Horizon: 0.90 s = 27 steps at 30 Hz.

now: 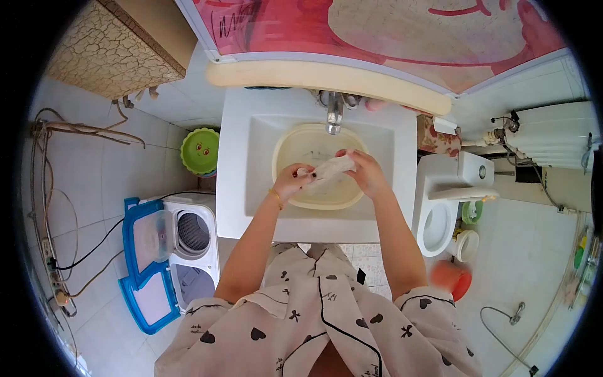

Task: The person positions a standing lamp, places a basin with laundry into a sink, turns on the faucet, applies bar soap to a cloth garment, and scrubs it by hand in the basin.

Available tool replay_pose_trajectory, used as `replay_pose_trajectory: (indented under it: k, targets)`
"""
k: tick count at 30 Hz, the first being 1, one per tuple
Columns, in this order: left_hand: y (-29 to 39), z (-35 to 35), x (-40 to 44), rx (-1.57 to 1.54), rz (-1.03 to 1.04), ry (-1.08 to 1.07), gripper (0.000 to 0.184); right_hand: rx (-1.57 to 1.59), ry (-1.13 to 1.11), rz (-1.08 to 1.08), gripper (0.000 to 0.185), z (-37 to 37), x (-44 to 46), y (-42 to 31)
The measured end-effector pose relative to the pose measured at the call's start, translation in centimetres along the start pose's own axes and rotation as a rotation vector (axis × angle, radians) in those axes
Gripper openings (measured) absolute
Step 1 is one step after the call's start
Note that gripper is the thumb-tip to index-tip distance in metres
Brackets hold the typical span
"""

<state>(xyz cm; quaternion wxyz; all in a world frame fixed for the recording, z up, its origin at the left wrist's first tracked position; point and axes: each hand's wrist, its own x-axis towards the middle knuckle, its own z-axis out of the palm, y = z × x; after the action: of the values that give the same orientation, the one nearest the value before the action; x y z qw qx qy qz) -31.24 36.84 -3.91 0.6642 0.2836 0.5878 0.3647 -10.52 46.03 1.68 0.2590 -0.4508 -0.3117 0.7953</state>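
Both hands hold a small white cloth [331, 168], stretched between them above a cream plastic basin [276, 160]. Its exact kind is not clear from here. My left hand [291, 183], with a yellow band at the wrist, pinches the cloth's left end. Fingers of my right hand [367, 174] are wrapped round the other end. The basin sits inside the white sink [257, 201] and holds water with some dark specks. A chrome faucet [334, 116] stands just beyond the hands, over the basin's far rim.
To the left stand a twin-tub washing machine [210, 264] with raised blue-edged lids [147, 270] and a green basin [200, 152]. A toilet [438, 223], a red bucket [463, 283] and a tissue-like patterned box [436, 135] are on the right. A cream ledge [326, 78] runs behind the faucet.
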Motion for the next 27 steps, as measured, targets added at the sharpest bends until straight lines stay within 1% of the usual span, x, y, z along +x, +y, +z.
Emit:
replay_pose_trajectory:
  k: [2,3,5,6,8,9,11,12,15,17,18,20,21,23,24,26,27]
  targets:
    - [0.2,0.6,-0.2,-0.149,0.010,0.038,0.009,0.006,0.011,-0.003,0.028,0.2,-1.0,-0.7]
    - [0.3,0.8,-0.3,-0.224,0.016,0.057,0.010,-0.075,0.021,-0.037,0.027,-0.2,-1.2,-0.4]
    - [-2.4,0.0,1.6,-0.034,0.204,0.141,0.015,-0.236,0.041,-0.105,0.024,-1.1,-1.3,0.6]
    - [-2.5,-0.3,1.7,0.062,0.297,0.183,0.017,-0.296,0.064,-0.132,0.024,-1.0,-1.6,0.5]
    - [-2.8,-0.9,1.7,-0.046,0.328,0.147,0.018,-0.415,0.111,-0.186,0.024,-1.0,-2.2,0.2]
    - [-2.3,-1.0,1.3,-0.099,0.344,0.129,0.019,-0.365,0.118,-0.204,0.024,-1.0,-2.2,0.4]
    - [0.1,-0.8,-0.6,-0.169,0.367,0.109,0.020,-0.266,0.130,-0.240,0.024,-1.2,-2.2,0.8]
    - [0.7,-0.7,-1.2,-0.204,0.379,0.099,0.021,-0.275,0.113,-0.258,0.026,-1.2,-2.3,0.8]
    - [1.3,-1.1,-1.5,-0.247,0.313,0.098,0.023,-0.332,0.044,-0.292,0.030,-1.3,-2.7,0.7]
    - [2.4,-0.9,-2.7,-0.344,0.236,0.056,0.022,-0.408,-0.028,-0.285,0.031,-1.2,-3.0,0.7]
    - [3.1,-0.7,-3.3,-0.391,0.198,0.034,0.022,-0.560,-0.016,-0.334,0.031,-0.7,-3.2,0.8]
    - [3.7,0.3,-3.3,-0.478,0.239,0.011,0.021,-0.865,0.010,-0.431,0.031,0.7,-3.4,1.4]
    - [4.1,0.9,-3.4,-0.523,0.260,-0.001,0.020,-1.021,0.020,-0.389,0.029,1.2,-3.5,1.7]
    - [4.9,1.9,-3.8,-0.514,0.257,0.035,0.019,-1.334,0.043,-0.294,0.025,1.7,-3.6,2.4]
    - [5.2,2.1,-4.0,-0.510,0.254,0.055,0.019,-1.273,0.077,-0.343,0.023,1.2,-3.2,3.1]
    - [5.0,1.7,-3.9,-0.448,0.312,0.020,0.021,-1.148,0.141,-0.436,0.020,-0.1,-2.1,4.9]
    - [5.1,1.4,-4.0,-0.417,0.340,0.003,0.022,-0.984,0.124,-0.468,0.018,-0.4,-2.1,5.0]
